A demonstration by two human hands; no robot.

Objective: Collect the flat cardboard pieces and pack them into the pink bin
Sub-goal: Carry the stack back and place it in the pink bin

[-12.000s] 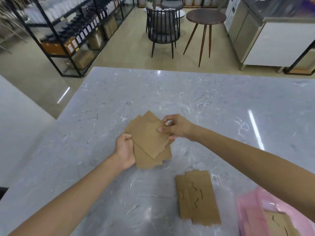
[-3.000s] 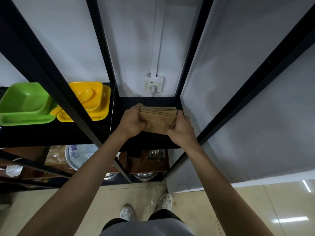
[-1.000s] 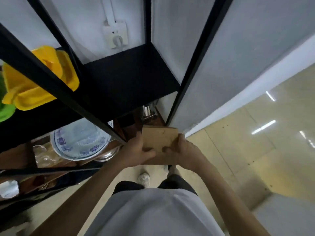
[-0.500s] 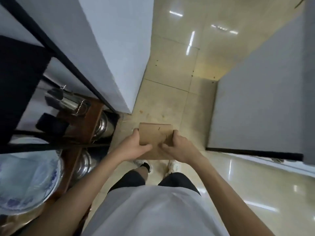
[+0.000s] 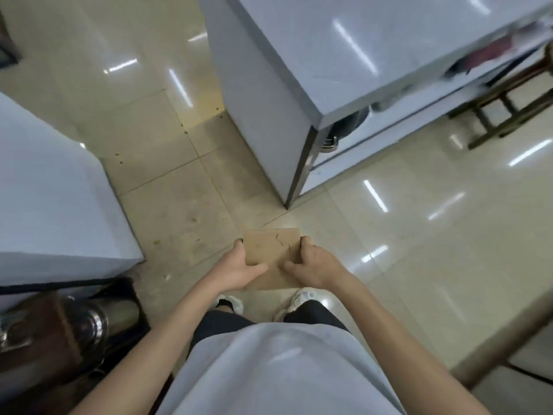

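A stack of flat brown cardboard pieces [image 5: 270,247] is held level in front of my waist, above the tiled floor. My left hand [image 5: 238,271] grips its left edge with the thumb lying across the top. My right hand [image 5: 311,269] grips its right edge, fingers curled over the top sheet. The top sheet shows thin cut lines. The pink bin is not in view.
A grey marble-topped counter [image 5: 374,55] stands ahead on the right, its corner leg [image 5: 299,175] near my path. A white block [image 5: 51,205] sits on the left, with metal pots [image 5: 89,322] below it. A wooden stool [image 5: 508,100] stands far right. Beige floor tiles [image 5: 185,187] lie between.
The view has swung from the black shelf and wall round to the floor and the marble counter. Both hands keep the same hold on the cardboard stack.
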